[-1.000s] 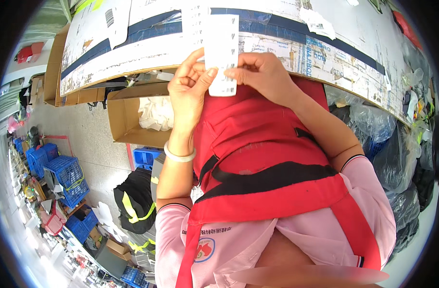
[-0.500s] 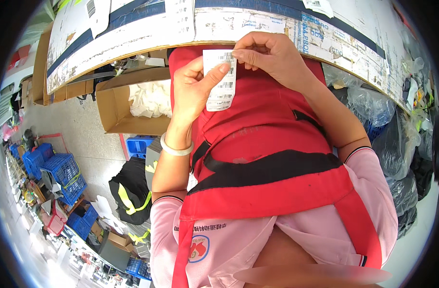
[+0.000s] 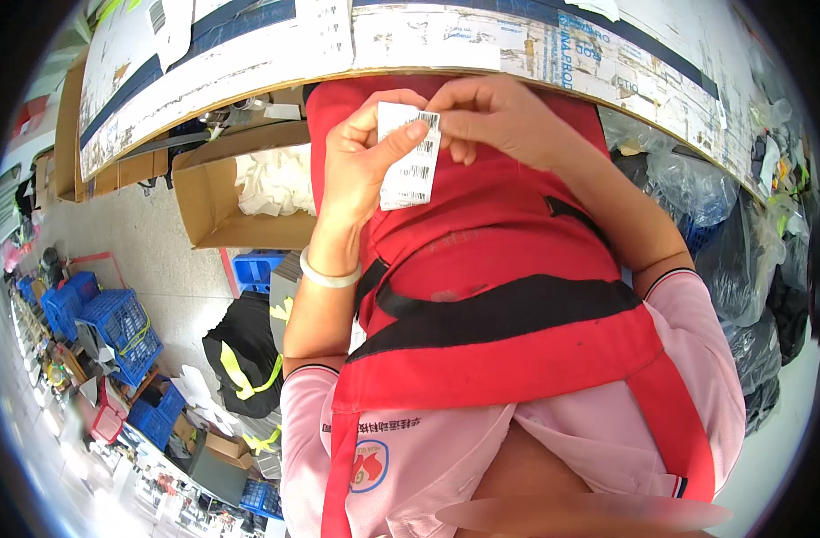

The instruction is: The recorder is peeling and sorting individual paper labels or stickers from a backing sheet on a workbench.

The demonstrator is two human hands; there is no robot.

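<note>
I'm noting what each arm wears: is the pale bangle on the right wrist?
No, the pale bangle is on the arm of the left hand, which holds the white label strip.

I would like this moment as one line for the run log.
left hand: holds white label strip | right hand: at strip's upper right edge | behind strip: red apron | to the left: cardboard box

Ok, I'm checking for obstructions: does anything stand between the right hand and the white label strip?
Nothing visible does. The left hand holds the white label strip, and the right hand is right by the strip's upper right edge; whether it touches there is hard to tell.
</note>
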